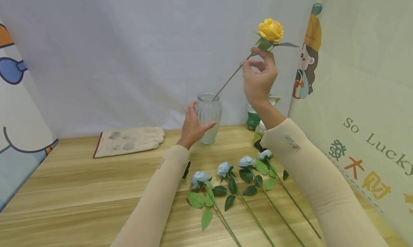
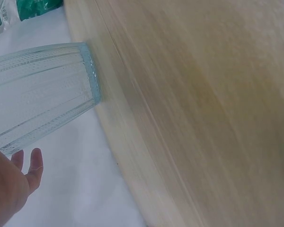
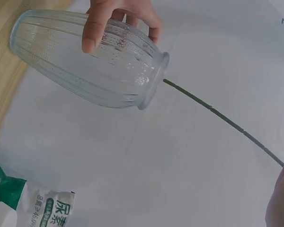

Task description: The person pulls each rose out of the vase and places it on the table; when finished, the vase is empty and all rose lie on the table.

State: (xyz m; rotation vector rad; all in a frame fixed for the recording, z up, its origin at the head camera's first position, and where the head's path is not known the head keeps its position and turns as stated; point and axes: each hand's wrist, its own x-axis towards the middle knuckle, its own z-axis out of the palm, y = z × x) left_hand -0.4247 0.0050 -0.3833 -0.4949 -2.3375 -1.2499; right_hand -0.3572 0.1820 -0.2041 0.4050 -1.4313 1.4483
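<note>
A clear ribbed glass vase [image 1: 211, 114] stands upright near the back edge of the wooden table. My left hand [image 1: 193, 128] holds its left side, the thumb across the front and the other fingers behind. Higher up and to the right, my right hand [image 1: 261, 76] pinches the stem of a yellow rose [image 1: 271, 31] just under its leaves. The bloom points up to the right. Its green stem [image 3: 210, 109] slants down to the mouth of the vase; whether the tip is inside I cannot tell. Several light blue roses, one of them a blue rose [image 1: 200, 179], lie nearer to me.
A pair of stained white work gloves [image 1: 130, 141] lies left of the vase. Behind my right forearm stand a green and white bag [image 3: 42, 203] and a small jar [image 1: 259, 131], both partly hidden. A white cloth [image 1: 129, 60] hangs behind the table [image 1: 80, 189].
</note>
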